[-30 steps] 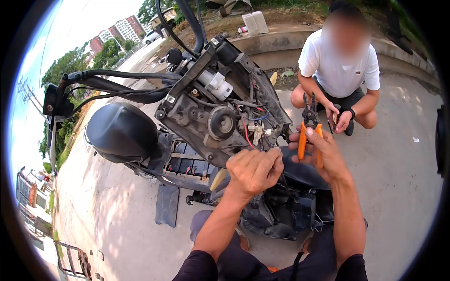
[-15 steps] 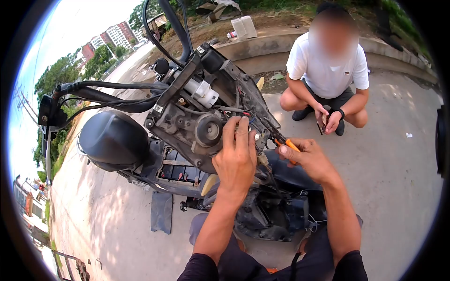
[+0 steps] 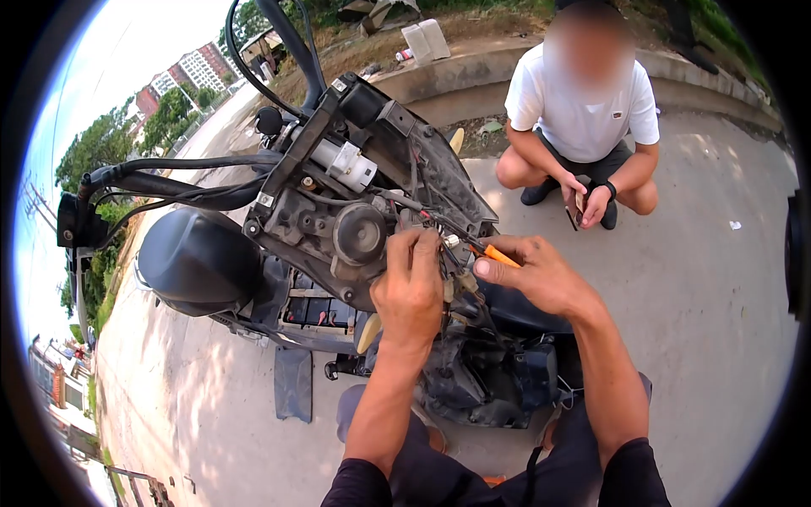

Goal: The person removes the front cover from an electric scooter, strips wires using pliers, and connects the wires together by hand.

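Note:
A scooter with its front panels off lies before me, its wiring loose beside the round horn (image 3: 359,234). My left hand (image 3: 410,291) is closed, fingertips pinching at the thin wires (image 3: 429,221) to the right of the horn; the exact grip is partly hidden. In my right hand (image 3: 541,275) are orange-handled pliers (image 3: 502,255), jaws pointing left into the wiring close to my left fingertips. A white connector (image 3: 453,242) sits between the two hands. Below it hangs a bundle of wires with pale connectors (image 3: 465,284).
Handlebar tubes and cables (image 3: 203,190) stick out left, above the black seat (image 3: 198,262). A dark flat panel (image 3: 293,384) lies on the concrete. Black plastic bodywork (image 3: 486,380) is in front of my legs. Another person (image 3: 583,110) squats at the right, holding a phone-like object.
The view has shifted slightly, so the scooter appears farther left. My left fingers are more curled at the wires. The pliers stay in my right hand by the wiring.

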Tool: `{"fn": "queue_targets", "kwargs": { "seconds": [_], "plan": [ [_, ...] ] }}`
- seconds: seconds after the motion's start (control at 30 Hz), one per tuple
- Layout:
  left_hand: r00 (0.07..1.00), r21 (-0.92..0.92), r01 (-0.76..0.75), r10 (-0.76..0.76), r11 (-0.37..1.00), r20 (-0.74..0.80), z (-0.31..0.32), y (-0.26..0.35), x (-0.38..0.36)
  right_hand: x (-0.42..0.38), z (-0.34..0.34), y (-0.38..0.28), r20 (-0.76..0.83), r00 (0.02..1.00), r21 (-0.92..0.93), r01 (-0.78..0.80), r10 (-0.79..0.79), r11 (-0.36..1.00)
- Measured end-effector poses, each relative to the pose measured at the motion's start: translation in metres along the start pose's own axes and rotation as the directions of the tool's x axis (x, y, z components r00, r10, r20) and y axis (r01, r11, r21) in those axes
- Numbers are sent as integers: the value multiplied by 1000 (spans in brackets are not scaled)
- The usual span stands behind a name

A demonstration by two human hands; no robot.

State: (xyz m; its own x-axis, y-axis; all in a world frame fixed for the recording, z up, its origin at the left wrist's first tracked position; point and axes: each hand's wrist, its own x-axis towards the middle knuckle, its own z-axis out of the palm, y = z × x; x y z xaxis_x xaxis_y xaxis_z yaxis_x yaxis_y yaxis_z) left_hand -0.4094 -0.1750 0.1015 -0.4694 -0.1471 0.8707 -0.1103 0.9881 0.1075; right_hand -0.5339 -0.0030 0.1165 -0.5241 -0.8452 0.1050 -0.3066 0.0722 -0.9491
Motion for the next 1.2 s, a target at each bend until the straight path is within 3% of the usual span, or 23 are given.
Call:
{"fn": "queue_targets", "kwargs": {
  "seconds": [0.17,0.37,0.67,0.77,1.2],
  "plan": [
    [1000,-43,9,-9,999,-15,-2,-1,0,-3,-1,1,-50,998,36,31,-29,999],
    [998,-84,12,-18,996,-62,-2,0,3,-4,-10,1,-42,999,-112,15,-19,994],
    [996,-84,-27,19,996,-90,1,-2,3,-6,-8,-4,-40,999,-115,13,-17,993],
    [996,-94,-33,26,995,-84,1,-3,1,-1,1,-1,-88,990,-166,97,-113,981],
    [997,-73,-52,48,996,-57,0,-8,-1,-1,22,-15,-230,949,-399,109,-214,911]
  ]
}}
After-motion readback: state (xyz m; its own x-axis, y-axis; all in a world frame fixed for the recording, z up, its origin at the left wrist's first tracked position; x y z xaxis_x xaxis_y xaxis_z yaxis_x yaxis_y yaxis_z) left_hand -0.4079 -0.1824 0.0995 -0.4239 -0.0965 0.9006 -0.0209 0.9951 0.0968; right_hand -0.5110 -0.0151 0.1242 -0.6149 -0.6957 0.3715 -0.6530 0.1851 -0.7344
